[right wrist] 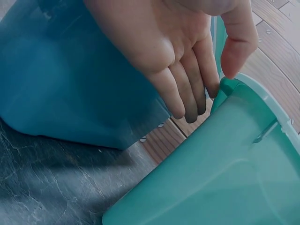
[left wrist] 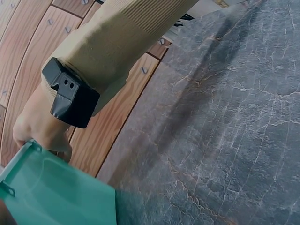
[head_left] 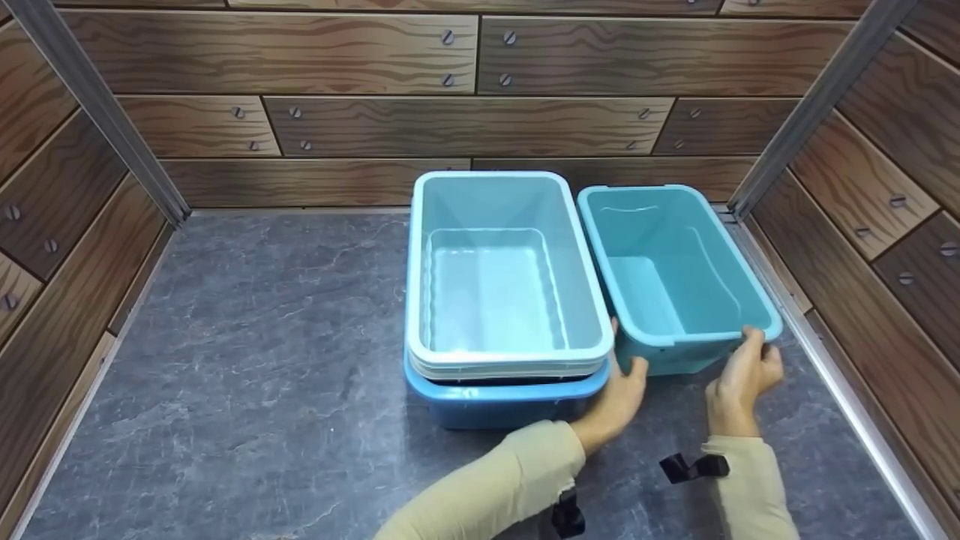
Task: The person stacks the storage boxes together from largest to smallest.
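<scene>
A teal plastic bin (head_left: 697, 356) stands on the dark floor, right of a stack of nested bins. Pale bins (head_left: 517, 367) sit in a blue bin (head_left: 510, 409) at the bottom of that stack. My right hand (head_left: 742, 379) pinches the teal bin's rim at its near right corner; the left wrist view also shows this right hand (left wrist: 44, 124) there. My left hand (head_left: 619, 394) reaches into the gap between stack and teal bin. In the right wrist view, the left hand's fingers (right wrist: 187, 84) are straight and its thumb is by the teal rim; whether they touch is unclear.
Wood-patterned walls (head_left: 375, 124) enclose the grey marbled floor (head_left: 247, 360) at the back and both sides. A metal strip (head_left: 847, 409) runs along the right wall's base, close to the teal bin. Black straps (head_left: 694, 468) hang from the sleeves.
</scene>
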Motion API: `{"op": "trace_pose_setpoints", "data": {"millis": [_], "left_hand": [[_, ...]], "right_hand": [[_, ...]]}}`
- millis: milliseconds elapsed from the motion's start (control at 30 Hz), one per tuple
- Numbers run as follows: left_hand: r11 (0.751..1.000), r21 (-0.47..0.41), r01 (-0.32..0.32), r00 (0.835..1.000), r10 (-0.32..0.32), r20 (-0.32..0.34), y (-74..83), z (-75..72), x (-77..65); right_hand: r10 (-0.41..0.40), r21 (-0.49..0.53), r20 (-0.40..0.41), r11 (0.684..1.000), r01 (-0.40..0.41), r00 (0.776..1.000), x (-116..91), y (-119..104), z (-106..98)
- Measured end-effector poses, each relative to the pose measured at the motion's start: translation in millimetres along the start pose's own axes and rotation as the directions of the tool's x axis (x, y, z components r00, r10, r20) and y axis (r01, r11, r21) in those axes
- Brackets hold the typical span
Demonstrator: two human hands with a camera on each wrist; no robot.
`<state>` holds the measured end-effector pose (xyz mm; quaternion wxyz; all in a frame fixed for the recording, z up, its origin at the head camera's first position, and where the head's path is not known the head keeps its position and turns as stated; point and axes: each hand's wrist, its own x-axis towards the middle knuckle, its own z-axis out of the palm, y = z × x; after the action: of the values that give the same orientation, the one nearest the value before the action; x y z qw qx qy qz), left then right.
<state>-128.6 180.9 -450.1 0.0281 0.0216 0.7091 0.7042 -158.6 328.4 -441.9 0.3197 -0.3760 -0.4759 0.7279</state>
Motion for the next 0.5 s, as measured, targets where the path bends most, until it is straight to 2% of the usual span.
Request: {"op": "trace_pose_setpoints", "data": {"millis": [267,500], "left_hand": [[1.0,-0.012,0.003,1.0,-0.003,-0.001,-1.3,-2.1,-5.3],[0.994,-0.084,0.064,0.998,-0.063,0.008,-2.8,-1.7,-6.0]], "right_hand": [[0.007,0.005,-0.004,1.0,-0.007,1.0,-8.1,1.1,1.4],[0.023,0.017,0.011,1.0,-0.024,1.0,-9.2,3.0,1.9]]}}
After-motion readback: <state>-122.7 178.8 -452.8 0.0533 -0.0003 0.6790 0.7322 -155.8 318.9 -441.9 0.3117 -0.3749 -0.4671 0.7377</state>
